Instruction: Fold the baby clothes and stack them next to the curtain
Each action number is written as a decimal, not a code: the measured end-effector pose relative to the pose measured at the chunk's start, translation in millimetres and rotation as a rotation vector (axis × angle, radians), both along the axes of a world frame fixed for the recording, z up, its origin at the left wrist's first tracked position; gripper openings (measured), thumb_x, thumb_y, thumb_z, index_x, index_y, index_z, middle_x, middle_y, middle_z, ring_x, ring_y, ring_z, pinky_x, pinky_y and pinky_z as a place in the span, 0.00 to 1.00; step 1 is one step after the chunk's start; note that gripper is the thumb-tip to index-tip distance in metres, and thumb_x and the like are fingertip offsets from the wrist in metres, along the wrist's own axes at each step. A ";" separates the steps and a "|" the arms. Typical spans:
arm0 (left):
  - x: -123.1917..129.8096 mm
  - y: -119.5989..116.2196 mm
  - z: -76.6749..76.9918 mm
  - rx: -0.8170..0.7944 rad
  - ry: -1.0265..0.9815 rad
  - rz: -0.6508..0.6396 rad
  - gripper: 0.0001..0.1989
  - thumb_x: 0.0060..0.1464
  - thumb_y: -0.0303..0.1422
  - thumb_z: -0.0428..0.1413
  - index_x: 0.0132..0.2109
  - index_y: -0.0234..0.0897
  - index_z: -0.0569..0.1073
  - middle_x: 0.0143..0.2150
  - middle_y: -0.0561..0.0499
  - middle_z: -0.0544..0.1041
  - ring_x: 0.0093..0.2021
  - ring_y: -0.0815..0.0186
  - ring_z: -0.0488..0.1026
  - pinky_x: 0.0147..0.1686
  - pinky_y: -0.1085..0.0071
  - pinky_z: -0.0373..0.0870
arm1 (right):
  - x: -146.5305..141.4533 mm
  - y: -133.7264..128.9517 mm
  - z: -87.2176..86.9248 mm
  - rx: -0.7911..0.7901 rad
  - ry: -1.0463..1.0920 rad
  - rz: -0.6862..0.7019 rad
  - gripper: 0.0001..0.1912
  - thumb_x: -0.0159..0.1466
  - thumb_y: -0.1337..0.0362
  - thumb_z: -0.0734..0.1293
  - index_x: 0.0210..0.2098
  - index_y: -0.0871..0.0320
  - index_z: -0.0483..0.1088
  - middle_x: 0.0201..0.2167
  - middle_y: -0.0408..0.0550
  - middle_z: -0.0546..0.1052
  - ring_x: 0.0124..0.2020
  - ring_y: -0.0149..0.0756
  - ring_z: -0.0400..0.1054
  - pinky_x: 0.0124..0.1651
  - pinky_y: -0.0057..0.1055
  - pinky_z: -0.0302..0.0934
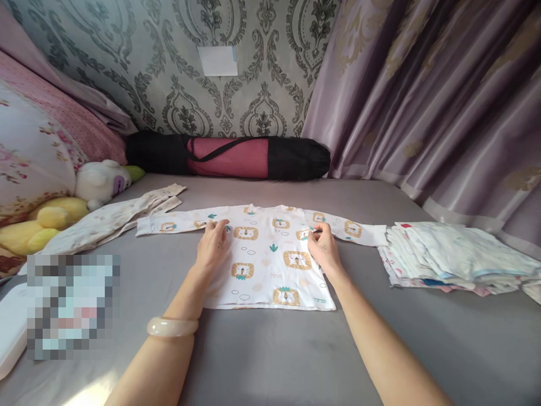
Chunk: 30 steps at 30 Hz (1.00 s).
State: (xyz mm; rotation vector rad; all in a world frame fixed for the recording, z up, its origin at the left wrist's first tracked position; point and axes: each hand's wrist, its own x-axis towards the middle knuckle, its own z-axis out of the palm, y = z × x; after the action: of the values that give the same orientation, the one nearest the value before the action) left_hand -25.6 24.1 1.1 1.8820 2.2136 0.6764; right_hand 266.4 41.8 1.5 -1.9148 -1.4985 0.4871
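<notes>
A small white long-sleeved shirt with lion faces and green leaves lies spread flat, its neckline away from me and both sleeves stretched out sideways. My left hand is closed at the shirt's left side near the sleeve seam, fingers pinching the fabric. On the opposite side, my right hand pinches the cloth just below the right sleeve. The fingertips of both hands are partly hidden. The right sleeve's cuff reaches a stack of folded clothes.
Everything lies on a grey sheet. Light patterned garments, a yellow plush toy and a white plush toy are at the left. A blurred packet sits beside a white object. A long black-and-pink bag lies against the wall.
</notes>
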 end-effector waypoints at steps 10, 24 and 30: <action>0.6 -3.0 1.2 -0.027 0.108 -0.044 0.17 0.64 0.33 0.39 0.52 0.40 0.69 0.47 0.43 0.65 0.39 0.61 0.71 0.29 0.70 0.63 | -5.1 -4.1 -3.8 0.128 -0.176 0.068 0.10 0.64 0.66 0.57 0.44 0.55 0.66 0.38 0.47 0.74 0.39 0.37 0.69 0.38 0.30 0.58; -2.9 -5.7 0.6 -0.131 0.253 0.025 0.20 0.65 0.36 0.37 0.56 0.45 0.68 0.48 0.41 0.65 0.37 0.58 0.74 0.28 0.68 0.65 | -9.9 -22.0 8.6 -0.167 -0.708 0.128 0.20 0.66 0.73 0.53 0.53 0.53 0.65 0.48 0.55 0.68 0.37 0.38 0.72 0.37 0.32 0.60; 1.4 -14.7 17.5 -0.203 0.304 0.023 0.24 0.57 0.26 0.44 0.59 0.42 0.66 0.51 0.37 0.64 0.41 0.54 0.74 0.31 0.64 0.69 | -2.3 -23.1 13.9 -0.177 -0.700 0.157 0.20 0.67 0.70 0.51 0.53 0.55 0.66 0.46 0.59 0.70 0.38 0.43 0.72 0.39 0.37 0.61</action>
State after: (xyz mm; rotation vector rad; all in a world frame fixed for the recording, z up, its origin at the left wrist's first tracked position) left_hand -24.2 9.3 18.6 1.9643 2.3768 0.1645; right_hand 264.0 18.8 15.4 -2.2468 -2.1092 -0.0062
